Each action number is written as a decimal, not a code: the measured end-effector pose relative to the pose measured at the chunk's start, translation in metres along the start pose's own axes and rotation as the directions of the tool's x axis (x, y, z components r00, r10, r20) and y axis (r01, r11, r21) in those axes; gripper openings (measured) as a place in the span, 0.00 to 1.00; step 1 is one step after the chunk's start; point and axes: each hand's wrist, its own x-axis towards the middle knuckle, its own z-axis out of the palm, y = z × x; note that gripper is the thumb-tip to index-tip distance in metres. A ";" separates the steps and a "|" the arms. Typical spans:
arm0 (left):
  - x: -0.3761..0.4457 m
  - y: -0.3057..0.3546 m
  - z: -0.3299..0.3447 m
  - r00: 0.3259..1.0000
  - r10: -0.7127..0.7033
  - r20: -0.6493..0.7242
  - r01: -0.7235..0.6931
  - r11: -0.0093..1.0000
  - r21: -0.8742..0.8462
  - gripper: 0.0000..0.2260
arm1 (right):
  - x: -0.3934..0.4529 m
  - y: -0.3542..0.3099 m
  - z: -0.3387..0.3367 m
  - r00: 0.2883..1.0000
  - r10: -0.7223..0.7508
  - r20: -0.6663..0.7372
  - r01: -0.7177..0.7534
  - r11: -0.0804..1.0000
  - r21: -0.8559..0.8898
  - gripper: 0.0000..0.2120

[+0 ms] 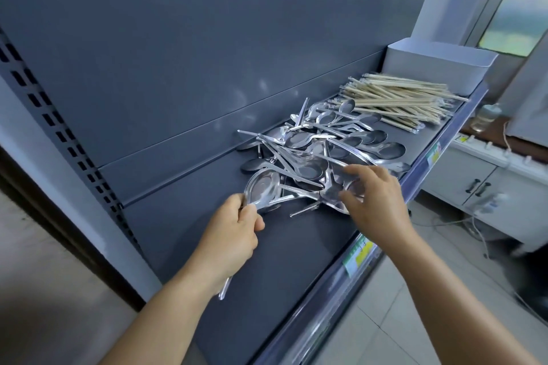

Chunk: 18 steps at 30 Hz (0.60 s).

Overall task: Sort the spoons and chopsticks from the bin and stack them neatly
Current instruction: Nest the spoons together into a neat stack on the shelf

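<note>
1. Nearest the camera, the left hand [229, 234] is closed in a fist around what looks like a small bunch of spoon handles; one handle tip pokes out below the wrist, and the bowl of the held spoon [262, 187] sits at the near-left edge of the heap. How many spoons are in that grip is hard to tell from here
2. The right hand [375, 204] is spread half open over the near-right part of the pile of spoons [320, 154], fingers [353, 169] curled and touching the metal, but it has not clearly closed on any one piece
3. To do this step well, I judge the right hand should lift one spoon free by its handle, turn it to match the bunch, and nest bowl into bowl so the stack stays tidy
4. The spoons lie tangled on the dark shelf [296, 246], handles crossing every way
5. Beyond them, the chopsticks [397, 104] lie in a loose bundle, roughly aligned
6. Farthest back stands the white bin [436, 68], just beside the chopsticks
</note>
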 end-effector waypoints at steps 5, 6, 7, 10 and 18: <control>-0.003 0.008 0.016 0.999 0.026 0.048 -0.026 1.000 -0.005 0.08 | -0.004 0.020 -0.003 0.993 0.005 0.114 0.002 0.998 -0.062 0.12; -0.004 0.009 0.019 0.998 0.026 0.051 -0.026 1.000 -0.006 0.07 | -0.004 0.022 -0.003 0.992 -0.008 0.124 0.018 0.997 -0.076 0.12; -0.005 0.009 0.021 0.998 0.026 0.052 -0.026 1.000 -0.007 0.07 | -0.003 0.023 -0.004 0.991 -0.018 0.134 0.030 0.996 -0.088 0.13; -0.010 0.014 0.024 0.998 0.032 0.053 -0.032 0.999 0.012 0.07 | 0.003 0.027 -0.008 0.983 -0.020 0.183 0.043 0.991 -0.126 0.14; 0.001 0.052 0.027 0.999 0.042 -0.018 -0.041 0.998 0.047 0.08 | 0.013 0.033 -0.022 0.947 -0.092 0.308 0.124 0.988 -0.088 0.05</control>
